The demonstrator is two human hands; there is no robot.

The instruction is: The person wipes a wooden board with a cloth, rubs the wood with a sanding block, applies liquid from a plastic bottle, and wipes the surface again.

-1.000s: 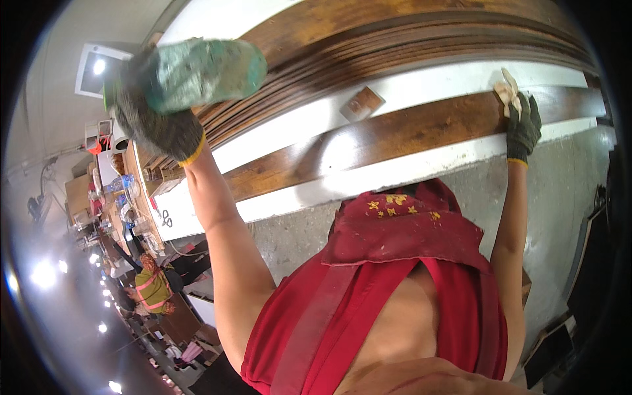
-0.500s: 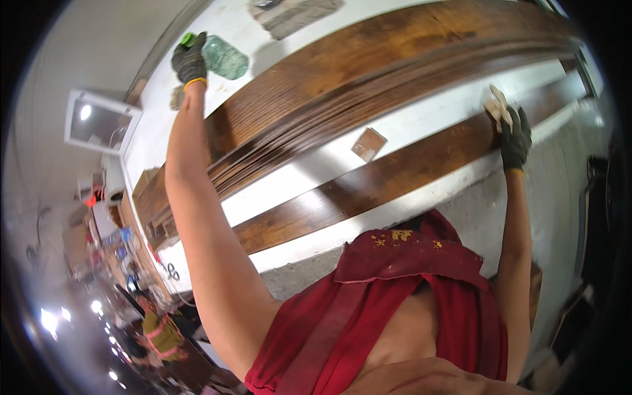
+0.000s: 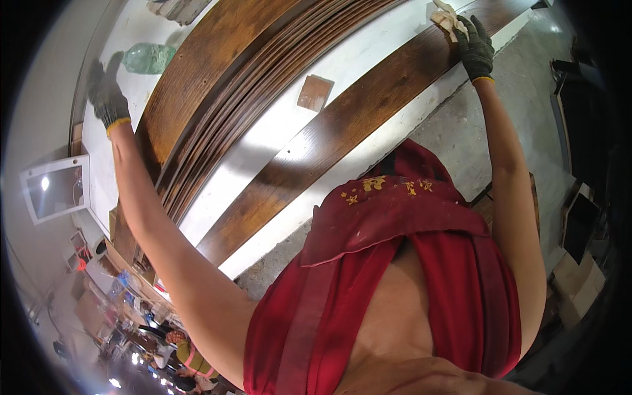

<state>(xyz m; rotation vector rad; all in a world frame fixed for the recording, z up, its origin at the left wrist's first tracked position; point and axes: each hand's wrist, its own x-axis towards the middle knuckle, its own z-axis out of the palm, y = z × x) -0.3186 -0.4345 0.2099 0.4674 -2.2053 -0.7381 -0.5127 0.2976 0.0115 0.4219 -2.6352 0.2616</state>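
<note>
My left hand, in a dark glove with a yellow cuff, is over the far left of the white table. Its fingers are apart and slightly blurred, and it holds nothing. A clear greenish plastic bottle lies on its side right next to the thumb. At the far right, my right hand, gloved alike, holds a crumpled cream rag at the far end of a single long brown wooden board. The rag lies against the board's surface.
A stack of long brown boards runs diagonally across the white table. Between stack and single board lies a small square wooden piece. A grey block sits at the far edge. A white-framed panel stands left; people work at lower left.
My left hand has come away from the bottle's green cap, and its fingers have spread. The right hand still has the rag on the board. The whole view has turned and shifted.
</note>
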